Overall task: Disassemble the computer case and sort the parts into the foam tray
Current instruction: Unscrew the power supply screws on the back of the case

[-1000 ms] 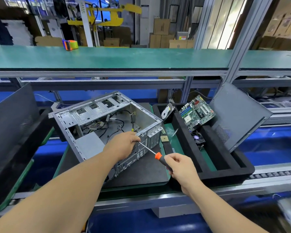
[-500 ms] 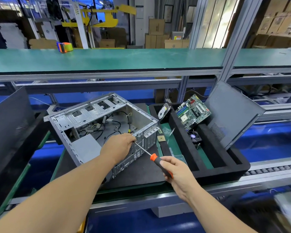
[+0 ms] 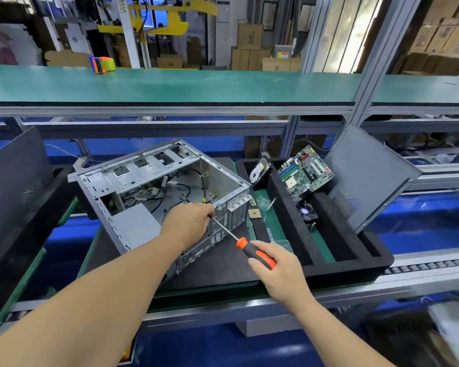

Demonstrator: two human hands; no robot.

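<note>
While the case sits opened at centre frame, progress reads as follows.

Case: the case (image 3: 170, 186) lies on its side on a black mat, centre-left of the frame, side panel off and the interior exposed. Loose cables (image 3: 180, 189) and a grey box (image 3: 135, 223) in its lower-left corner are inside it.

Tray: the foam tray (image 3: 355, 260) is just right of the case, on the same worktop (image 3: 223, 300).

Done so far: a motherboard (image 3: 305, 173) leans in the tray's upper part, a hard drive (image 3: 259, 172) stands tilted at its upper-left corner, a fan (image 3: 306, 211) lies below the motherboard, and a small chip (image 3: 254, 214) rests in the left slot. A grey panel (image 3: 366, 178) leans against the tray's right edge.

Left to do: by my reading, the cables and grey box have yet to come out, and the bare shell is not yet sorted. The task looks more than half done.

Screwdriver: the screwdriver (image 3: 249, 247) runs diagonally from lower right up to the case's rear wall; its tip is hidden behind the left hand.

Right hand: the right hand (image 3: 276, 268) is wrapped round the orange and black handle, fingers curled in a firm grip.

Left hand: the left hand (image 3: 188, 221) rests on the case's rear edge where the shaft meets it, fingers bent over the rim. Whether it pinches the shaft or only steadies the case, I cannot tell.

Step in hand: likely working a rear screw.
</note>
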